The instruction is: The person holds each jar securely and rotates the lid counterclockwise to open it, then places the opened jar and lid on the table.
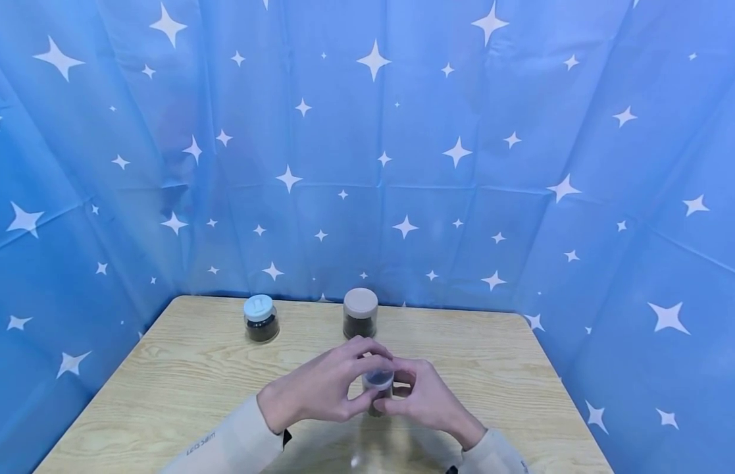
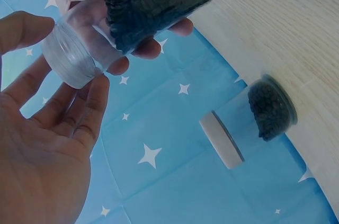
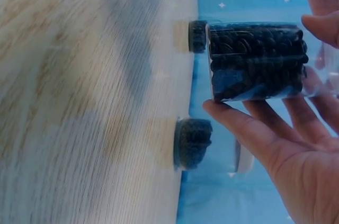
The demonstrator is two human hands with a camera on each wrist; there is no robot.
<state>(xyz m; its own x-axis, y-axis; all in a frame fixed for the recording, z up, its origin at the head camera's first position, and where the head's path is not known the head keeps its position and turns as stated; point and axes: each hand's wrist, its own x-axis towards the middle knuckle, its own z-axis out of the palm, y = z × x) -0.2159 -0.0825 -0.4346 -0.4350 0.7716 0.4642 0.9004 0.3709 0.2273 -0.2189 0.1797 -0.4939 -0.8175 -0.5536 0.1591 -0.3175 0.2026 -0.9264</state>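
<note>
Near the front of the table, my right hand (image 1: 426, 398) holds a clear jar (image 3: 257, 62) around its body. Black bean-like pieces (image 2: 159, 7) fill the jar's lower part. In the left wrist view, the thumb and fingers of my left hand (image 2: 53, 150) grip the clear, ridged lid (image 2: 71, 57) from both sides. Seen from the head, both hands meet around the upright jar, and my left hand (image 1: 331, 382) covers part of the top.
Behind my hands stands a jar with a beige lid (image 1: 360, 303) and dark contents. Farther left is a squat jar with a light blue lid (image 1: 259, 308). A blue curtain (image 1: 373, 164) with white stars surrounds the wooden table (image 1: 485, 342) at its back and sides.
</note>
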